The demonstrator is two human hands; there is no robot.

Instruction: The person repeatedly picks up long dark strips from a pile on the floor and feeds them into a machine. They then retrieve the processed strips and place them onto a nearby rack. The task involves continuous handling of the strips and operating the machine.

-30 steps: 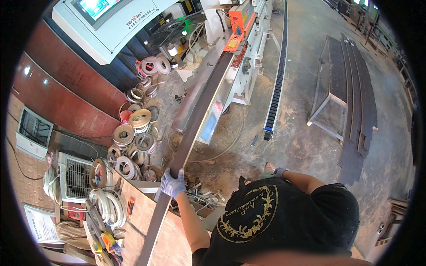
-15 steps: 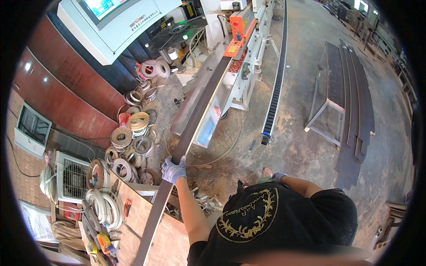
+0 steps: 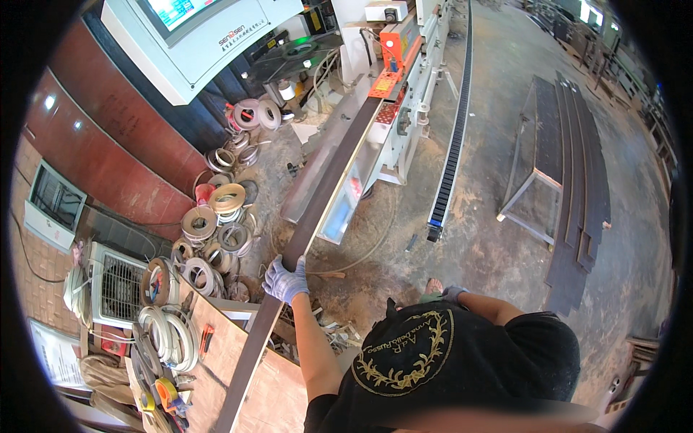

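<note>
My left hand [image 3: 287, 280], in a pale lilac glove, is closed across a long, narrow dark brown board [image 3: 317, 203] with a light edge. The board slants from the wooden worktable [image 3: 278, 382] at lower left up to an orange guard [image 3: 385, 85] on a white machine, where its far end goes out of sight. My right hand [image 3: 453, 293], also gloved, is beside my body, away from the board. Its fingers are mostly hidden, so whether it holds anything cannot be made out.
Rolls of edging strip [image 3: 198, 224] are heaped on the floor at left, near a control cabinet [image 3: 195, 54] with a screen. A narrow roller track [image 3: 451, 151] runs along the right of the machine. Farther right, dark boards [image 3: 570, 187] lie on a metal stand [image 3: 523, 198].
The view has shifted slightly, so the machine and floor things appear a little lower and farther right. My left hand keeps its hold on the board; my right hand stays by my side.
</note>
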